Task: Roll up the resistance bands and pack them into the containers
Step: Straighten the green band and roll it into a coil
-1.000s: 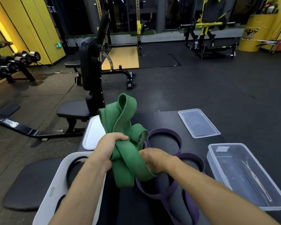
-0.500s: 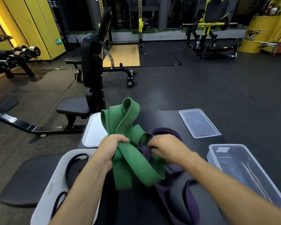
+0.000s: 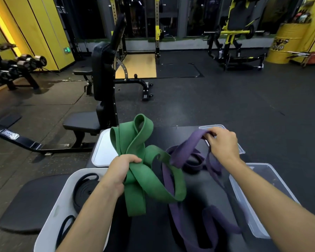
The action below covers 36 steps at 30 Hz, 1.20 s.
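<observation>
A person's two bare arms reach forward over a black bench (image 3: 195, 193) in a gym. The left hand (image 3: 119, 170) is curled tightly around the middle of a bunched green band (image 3: 144, 177), holding it raised; loops of the band stand above the fist and more loops hang below it. The right hand (image 3: 224, 144) pinches one strand of a purple band (image 3: 185, 153) between thumb and fingertips and lifts it up and to the right, while the rest of that band lies tangled on the bench, partly under the green one. At lower left sits a white bin (image 3: 60, 211) with a coiled black band (image 3: 84, 190) inside. Behind it lies a white lid (image 3: 103, 151). At right is a clear bin (image 3: 247, 210), and a clear lid (image 3: 210, 127) lies beyond the right hand, mostly hidden by it. Weight benches, racks and a yellow drum (image 3: 285, 42) fill the background.
</observation>
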{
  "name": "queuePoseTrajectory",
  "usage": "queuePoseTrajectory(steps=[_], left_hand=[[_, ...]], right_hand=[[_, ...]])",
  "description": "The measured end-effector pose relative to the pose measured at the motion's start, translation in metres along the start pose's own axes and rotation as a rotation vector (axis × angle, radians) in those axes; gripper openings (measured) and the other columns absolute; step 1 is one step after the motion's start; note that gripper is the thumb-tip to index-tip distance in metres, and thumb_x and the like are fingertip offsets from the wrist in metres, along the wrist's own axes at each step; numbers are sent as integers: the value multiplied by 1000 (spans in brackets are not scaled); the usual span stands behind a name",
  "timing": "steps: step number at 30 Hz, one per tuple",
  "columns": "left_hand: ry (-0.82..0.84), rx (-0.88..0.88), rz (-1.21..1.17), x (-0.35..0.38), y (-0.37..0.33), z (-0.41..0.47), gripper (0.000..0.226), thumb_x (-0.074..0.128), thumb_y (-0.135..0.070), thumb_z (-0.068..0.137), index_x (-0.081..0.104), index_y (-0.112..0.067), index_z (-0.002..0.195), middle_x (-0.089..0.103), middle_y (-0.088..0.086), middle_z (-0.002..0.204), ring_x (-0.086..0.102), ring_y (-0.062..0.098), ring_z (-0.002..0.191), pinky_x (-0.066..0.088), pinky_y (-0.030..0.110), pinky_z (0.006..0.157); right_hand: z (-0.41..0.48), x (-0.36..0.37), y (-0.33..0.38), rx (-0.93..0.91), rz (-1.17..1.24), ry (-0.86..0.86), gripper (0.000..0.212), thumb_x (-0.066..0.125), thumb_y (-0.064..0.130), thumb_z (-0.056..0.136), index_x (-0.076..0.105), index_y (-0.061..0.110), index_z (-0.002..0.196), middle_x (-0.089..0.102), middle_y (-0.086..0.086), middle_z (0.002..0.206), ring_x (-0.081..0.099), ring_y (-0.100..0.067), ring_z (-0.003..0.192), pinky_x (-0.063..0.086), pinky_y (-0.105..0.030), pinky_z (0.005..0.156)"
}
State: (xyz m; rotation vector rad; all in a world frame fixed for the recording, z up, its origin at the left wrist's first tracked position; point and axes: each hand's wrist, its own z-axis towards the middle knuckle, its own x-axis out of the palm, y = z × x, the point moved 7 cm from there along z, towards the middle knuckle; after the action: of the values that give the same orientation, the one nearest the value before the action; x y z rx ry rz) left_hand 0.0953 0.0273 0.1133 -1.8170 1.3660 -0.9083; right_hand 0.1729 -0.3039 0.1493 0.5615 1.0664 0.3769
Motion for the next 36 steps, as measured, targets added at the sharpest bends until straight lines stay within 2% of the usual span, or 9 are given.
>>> queuePoseTrajectory(steps=[5,8,13,17,22,26,28,31,36], left_hand=[[-31,59,-57,-1,-12,-1,35,68,-8,77,74,2,110,76,25,104,73,41,88,57,61,95],[-31,142,-92,1,-26,-5,33,69,-6,75,76,0,107,76,25,105,74,42,91,58,61,93],[-32,229,-108,5,-44,-12,22,67,-3,81,77,-2,100,78,19,94,74,38,85,60,52,87],[2,252,-127,12,-53,-20,17,66,-2,82,78,-2,94,77,18,93,74,36,85,59,50,90],[76,282,-141,24,-69,-31,14,62,-4,85,76,-5,87,75,16,90,72,34,86,56,49,94],[87,282,-139,24,-72,-30,17,62,-3,84,78,-4,90,77,17,93,73,34,83,59,47,89],[71,264,-125,24,-66,-26,18,64,-3,83,77,-3,94,77,19,94,74,35,82,60,47,87],[51,219,-114,23,-52,-16,26,66,-3,80,77,0,103,77,23,103,75,38,89,60,52,92],[38,120,-79,25,-28,-9,26,66,-6,80,77,-1,103,77,22,104,74,36,86,59,49,90]], right_hand=[[-25,25,-59,299,42,92,15,60,11,94,71,17,102,75,-8,96,67,-33,92,49,-36,79],[-37,34,-68,351,-62,170,19,62,14,90,70,20,107,72,-8,108,66,-35,100,47,-36,82],[-56,53,-57,245,-261,424,42,65,28,82,66,26,124,50,1,137,64,-36,107,51,-40,91],[-77,54,-20,19,-253,321,31,63,33,83,63,32,114,43,8,122,65,-30,91,48,-36,76],[-110,79,10,-193,-246,413,18,57,35,84,63,26,98,48,8,106,62,-22,88,47,-35,66],[-133,101,19,-250,-318,562,36,44,55,81,61,24,89,61,5,96,65,-21,97,48,-37,72],[-144,111,21,-239,-446,627,54,46,75,84,62,26,100,63,3,107,65,-24,105,47,-37,79],[-160,124,17,-144,-637,732,94,45,98,69,52,20,122,59,-4,121,63,-26,112,47,-40,86],[-172,134,15,-1,-586,793,92,66,85,69,40,20,128,46,-5,128,54,-27,120,48,-42,94]])
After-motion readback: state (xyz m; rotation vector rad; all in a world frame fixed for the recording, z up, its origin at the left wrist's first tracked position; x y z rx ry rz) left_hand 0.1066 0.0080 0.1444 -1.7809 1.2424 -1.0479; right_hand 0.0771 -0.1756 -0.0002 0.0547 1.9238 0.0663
